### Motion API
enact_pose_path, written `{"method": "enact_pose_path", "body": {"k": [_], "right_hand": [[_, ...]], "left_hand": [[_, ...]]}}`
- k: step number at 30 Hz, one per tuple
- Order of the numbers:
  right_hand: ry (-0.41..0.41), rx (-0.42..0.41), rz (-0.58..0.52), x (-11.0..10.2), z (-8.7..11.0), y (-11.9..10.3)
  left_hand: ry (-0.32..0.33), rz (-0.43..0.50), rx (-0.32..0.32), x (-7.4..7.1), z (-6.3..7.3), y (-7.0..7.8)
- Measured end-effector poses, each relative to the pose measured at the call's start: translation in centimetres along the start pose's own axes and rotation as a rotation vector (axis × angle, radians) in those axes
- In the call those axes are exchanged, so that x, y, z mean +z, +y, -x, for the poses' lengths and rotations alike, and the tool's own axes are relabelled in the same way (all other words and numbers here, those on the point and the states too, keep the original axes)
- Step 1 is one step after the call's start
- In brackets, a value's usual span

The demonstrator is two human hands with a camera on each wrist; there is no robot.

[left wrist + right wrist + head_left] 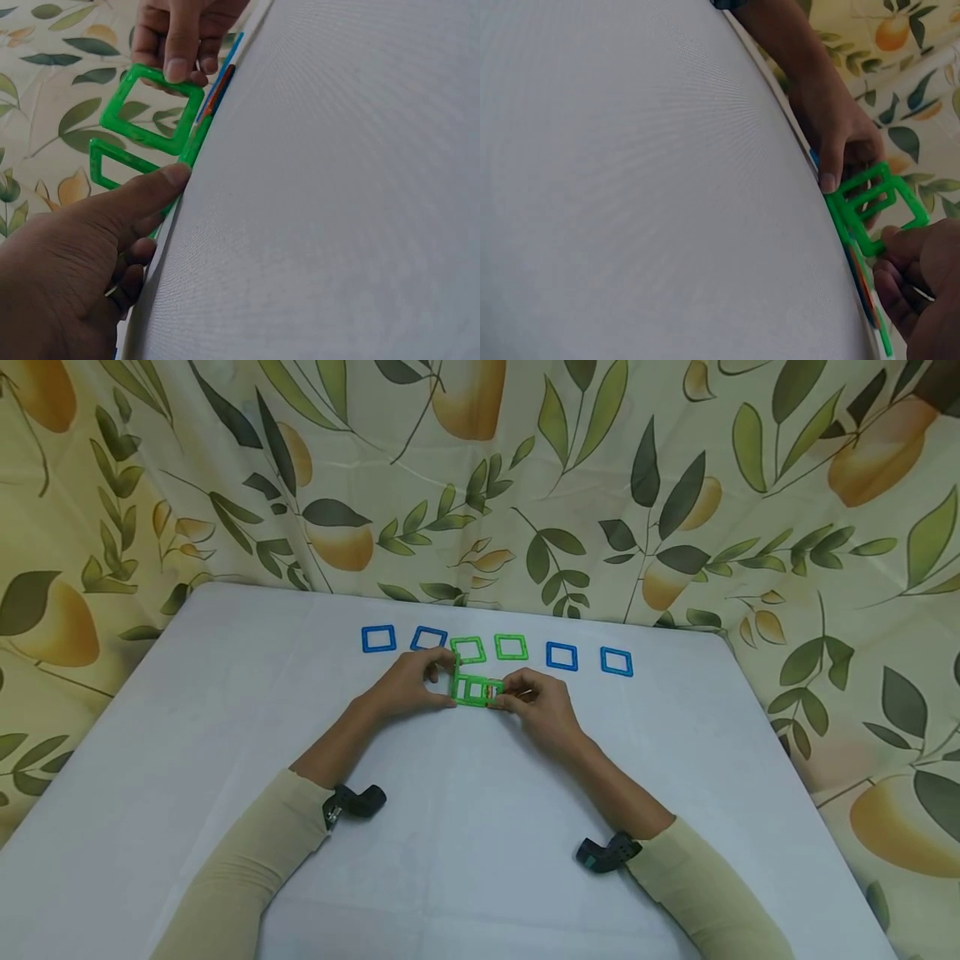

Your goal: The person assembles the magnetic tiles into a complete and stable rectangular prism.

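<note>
Several green square frame tiles are joined at a corner between my hands, some standing upright from a flat green base (840, 216). My left hand (408, 683) pinches the left side of this group, thumb low by the tabletop in the left wrist view. On the other side my right hand (546, 706) pinches the edge of an upright green frame tile (109, 112) between thumb and fingers. A second upright green frame (94, 161) stands nearer the left hand. Along the base's line shows a thin orange-red and dark strip (864, 289).
Behind the hands, a row of loose frame tiles lies on the white tabletop (450, 827): blue tiles (363, 640) at both ends, green tiles (497, 648) in the middle. A fruit-and-leaf patterned cloth (480, 510) hangs at the table's far edge.
</note>
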State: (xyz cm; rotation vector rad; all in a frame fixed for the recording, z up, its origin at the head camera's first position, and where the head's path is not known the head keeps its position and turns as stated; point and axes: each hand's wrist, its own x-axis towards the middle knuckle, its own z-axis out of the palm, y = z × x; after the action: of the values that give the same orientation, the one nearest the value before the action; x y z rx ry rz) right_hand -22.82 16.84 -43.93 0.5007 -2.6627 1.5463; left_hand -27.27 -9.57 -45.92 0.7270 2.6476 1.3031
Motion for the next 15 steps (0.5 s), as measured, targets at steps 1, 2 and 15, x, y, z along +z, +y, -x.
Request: {"method": "enact_pose_path", "body": {"k": [1, 2, 15], "right_hand": [[-0.002, -0.001, 0.0, 0.08, -0.05, 0.04], [-0.004, -0.003, 0.0, 0.15, -0.08, 0.05], [-0.032, -0.013, 0.003, 0.77, -0.23, -0.13]], "left_hand": [[0.0, -0.001, -0.003, -0.02, 0.02, -0.02], [0.0, -0.002, -0.004, -0.04, 0.04, -0.04], [0.009, -0.006, 0.019, -0.05, 0.15, 0.02]]}}
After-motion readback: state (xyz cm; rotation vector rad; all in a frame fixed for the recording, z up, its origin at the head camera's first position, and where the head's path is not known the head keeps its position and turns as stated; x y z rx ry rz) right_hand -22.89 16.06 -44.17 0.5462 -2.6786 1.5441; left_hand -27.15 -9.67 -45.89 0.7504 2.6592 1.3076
